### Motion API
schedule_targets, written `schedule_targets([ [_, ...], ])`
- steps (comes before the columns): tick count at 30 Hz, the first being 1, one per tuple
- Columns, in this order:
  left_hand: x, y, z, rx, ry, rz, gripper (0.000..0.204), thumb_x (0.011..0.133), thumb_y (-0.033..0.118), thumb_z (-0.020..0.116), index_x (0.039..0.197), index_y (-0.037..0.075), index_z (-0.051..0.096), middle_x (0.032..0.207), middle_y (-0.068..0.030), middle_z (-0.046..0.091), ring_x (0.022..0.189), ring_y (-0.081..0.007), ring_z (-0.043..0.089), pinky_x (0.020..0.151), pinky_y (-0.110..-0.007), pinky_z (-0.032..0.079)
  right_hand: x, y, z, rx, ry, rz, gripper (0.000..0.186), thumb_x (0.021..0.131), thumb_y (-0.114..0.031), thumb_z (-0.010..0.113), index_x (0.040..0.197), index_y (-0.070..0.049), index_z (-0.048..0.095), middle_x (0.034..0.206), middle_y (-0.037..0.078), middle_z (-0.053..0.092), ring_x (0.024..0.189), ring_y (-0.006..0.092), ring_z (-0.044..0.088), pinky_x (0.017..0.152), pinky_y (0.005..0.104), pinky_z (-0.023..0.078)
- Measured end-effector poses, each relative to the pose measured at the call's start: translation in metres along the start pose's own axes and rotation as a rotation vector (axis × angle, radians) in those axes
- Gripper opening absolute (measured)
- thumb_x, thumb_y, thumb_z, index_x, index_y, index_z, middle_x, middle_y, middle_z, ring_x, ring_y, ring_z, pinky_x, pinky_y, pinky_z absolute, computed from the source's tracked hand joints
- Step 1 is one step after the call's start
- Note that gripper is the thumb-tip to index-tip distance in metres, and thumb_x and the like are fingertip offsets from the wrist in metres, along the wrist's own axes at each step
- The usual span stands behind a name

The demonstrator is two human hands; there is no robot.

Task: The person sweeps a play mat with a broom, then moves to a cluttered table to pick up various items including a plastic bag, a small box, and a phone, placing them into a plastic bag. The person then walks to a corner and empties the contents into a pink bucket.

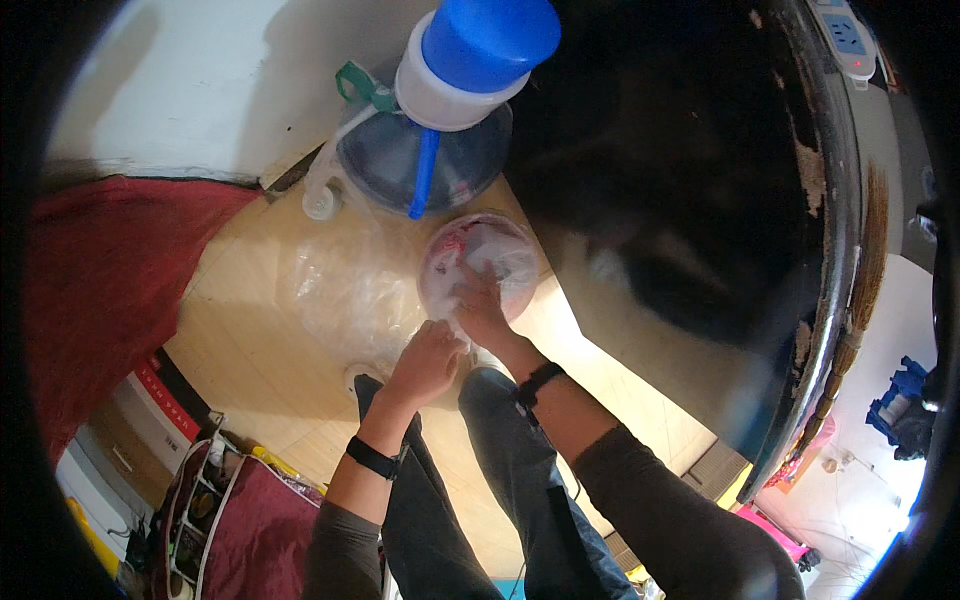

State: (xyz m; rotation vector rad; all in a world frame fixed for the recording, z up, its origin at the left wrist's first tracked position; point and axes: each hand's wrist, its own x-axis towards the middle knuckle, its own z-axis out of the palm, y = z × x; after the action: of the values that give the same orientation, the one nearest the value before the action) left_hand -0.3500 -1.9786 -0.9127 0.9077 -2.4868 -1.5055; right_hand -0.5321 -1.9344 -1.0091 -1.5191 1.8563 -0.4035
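Observation:
A round pinkish bin with a translucent plastic bag in it stands on the wooden floor; red bits show inside, too unclear to name. My left hand is closed on the bag at the near-left rim. Reaching into the bin, my right hand has its fingers somewhat apart against the bag. Loose clear plastic lies left of the bin. Just beyond stands a large water jug with a blue-topped pump and a blue spout.
A red cloth hangs at left above boxes and a maroon organiser. A large glossy black surface fills the right, with a brush and power strip along its edge. My legs and feet are below my hands.

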Motion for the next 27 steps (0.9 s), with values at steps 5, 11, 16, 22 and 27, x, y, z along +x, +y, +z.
schedule_targets([
  [5, 0.011, -0.002, 0.01, -0.052, 0.037, 0.048, 0.018, 0.085, -0.001, 0.065, 0.1, 0.005, 0.072, 0.111, -0.0145, 0.061, 0.108, -0.0361, 0.057, 0.092, -0.044, 0.052, 0.031, 0.03, 0.033, -0.42, -0.595, -0.203, 0.029, 0.086, -0.02, 0.065, 0.113, -0.012, 0.075, 0.162, 0.007, 0.036, 0.154, 0.0477, 0.014, 0.11, 0.0777, 0.03],
  [11, 0.007, 0.006, 0.003, -0.085, 0.279, -0.128, 0.02, 0.088, 0.003, 0.066, 0.107, 0.006, 0.07, 0.101, -0.0162, 0.069, 0.101, -0.0355, 0.065, 0.09, -0.043, 0.053, 0.047, 0.005, -0.02, -0.2, -0.658, 0.008, 0.039, 0.078, -0.018, 0.07, 0.117, -0.013, 0.074, 0.155, 0.011, 0.046, 0.146, 0.0416, 0.034, 0.105, 0.0653, 0.043],
  [16, -0.022, -0.004, 0.008, -0.345, 0.55, -0.666, 0.019, 0.097, 0.017, 0.069, 0.112, 0.005, 0.07, 0.081, -0.0146, 0.073, 0.073, -0.0306, 0.071, 0.074, -0.036, 0.056, 0.056, 0.034, -0.062, -0.024, 0.279, 0.519, 0.041, 0.087, -0.027, 0.068, 0.123, -0.007, 0.067, 0.129, 0.019, 0.067, 0.116, 0.0343, 0.065, 0.1, 0.0443, 0.051],
  [22, -0.055, -0.067, 0.07, -0.603, 0.812, -0.906, 0.028, 0.087, 0.01, 0.077, 0.114, 0.004, 0.068, 0.098, -0.0086, 0.071, 0.089, -0.0162, 0.067, 0.08, -0.031, 0.053, 0.09, 0.123, -0.061, 0.606, -0.042, 0.821, 0.053, 0.095, -0.052, 0.067, 0.112, -0.002, 0.071, 0.111, 0.012, 0.073, 0.096, 0.0228, 0.069, 0.087, 0.0384, 0.053],
  [27, -0.04, -0.063, 0.085, -1.251, 0.862, -1.277, 0.044, 0.085, 0.025, 0.08, 0.121, 0.006, 0.062, 0.1, -0.0028, 0.06, 0.085, -0.0143, 0.059, 0.083, -0.026, 0.051, 0.094, 0.126, -0.063, 0.76, -0.001, 0.685, 0.04, 0.098, -0.04, 0.07, 0.106, -0.002, 0.077, 0.097, 0.007, 0.077, 0.086, 0.0173, 0.069, 0.08, 0.0368, 0.055],
])
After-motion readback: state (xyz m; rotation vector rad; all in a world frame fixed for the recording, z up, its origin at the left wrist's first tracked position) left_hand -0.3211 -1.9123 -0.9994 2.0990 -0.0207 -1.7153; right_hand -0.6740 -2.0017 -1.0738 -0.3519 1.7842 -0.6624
